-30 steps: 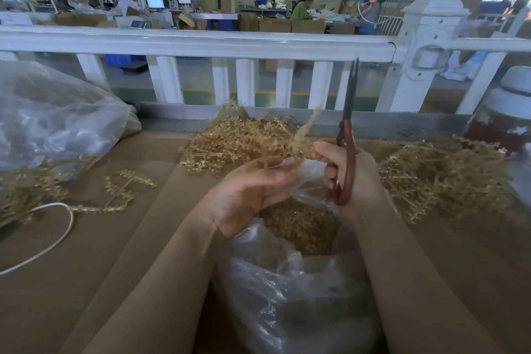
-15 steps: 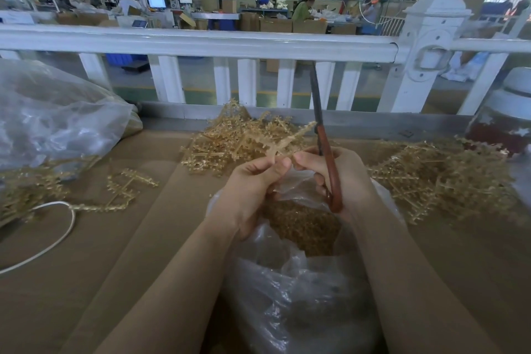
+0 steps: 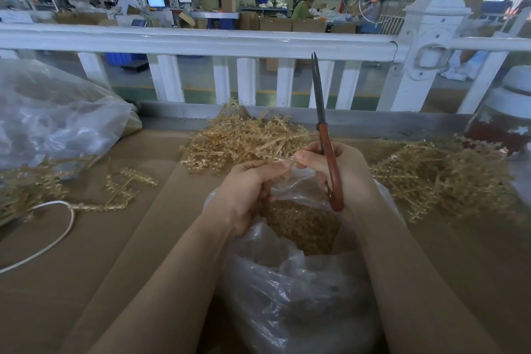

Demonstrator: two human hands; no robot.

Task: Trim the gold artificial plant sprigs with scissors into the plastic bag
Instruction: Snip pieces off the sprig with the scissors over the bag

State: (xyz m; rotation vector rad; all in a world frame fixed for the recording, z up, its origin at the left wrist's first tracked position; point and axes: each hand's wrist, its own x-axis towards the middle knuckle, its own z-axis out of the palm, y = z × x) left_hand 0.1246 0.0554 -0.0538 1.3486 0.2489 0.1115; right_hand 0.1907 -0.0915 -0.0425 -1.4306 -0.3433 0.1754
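Note:
A clear plastic bag stands open in front of me, with gold trimmed bits heaped inside. Over its mouth my left hand pinches a thin gold sprig that points up and away. My right hand grips the red-handled scissors, blades together and pointing up, while its thumb and forefinger also touch the sprig's near end. A pile of gold sprigs lies just behind the bag, and a second pile spreads to the right.
A large clear bag lies at the left over more gold sprigs, with a loose sprig and a white cable nearby. A white railing borders the far edge. A white-lidded jar stands at the right.
The scissors swung from leaning right to upright, tips now leaning slightly left. The sprig dropped from pointing up to lying lower, and both hands closed together on its near end.

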